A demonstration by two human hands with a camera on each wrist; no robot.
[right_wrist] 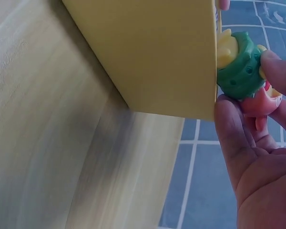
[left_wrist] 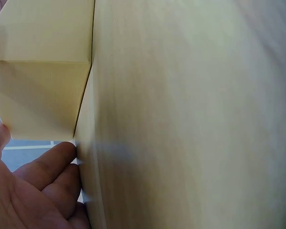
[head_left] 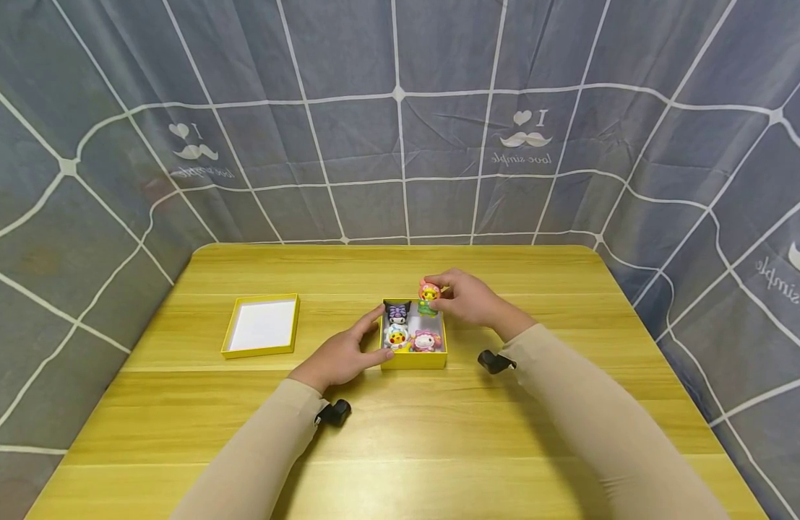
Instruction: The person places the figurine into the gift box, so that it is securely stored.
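Observation:
My right hand (head_left: 471,297) pinches a small figurine (head_left: 428,292) with a pink hood, a yellow face and a green body. It is over the back right part of a yellow box (head_left: 413,361). In the right wrist view, the green part of the figurine (right_wrist: 242,69) sits right at the box's rim, between thumb and fingers. My left hand (head_left: 343,356) holds the box at its left side, thumb at the front corner and forefinger toward the back. Inside are a figurine with a dark purple hood (head_left: 397,312), a white-and-yellow one (head_left: 397,337) and a pink one (head_left: 426,341).
A shallow yellow lid (head_left: 263,326) with a white inside lies to the left on the wooden table (head_left: 400,448). Grey curtains (head_left: 347,144) with white lines hang behind and at both sides. A small black device (head_left: 337,412) is strapped at each wrist.

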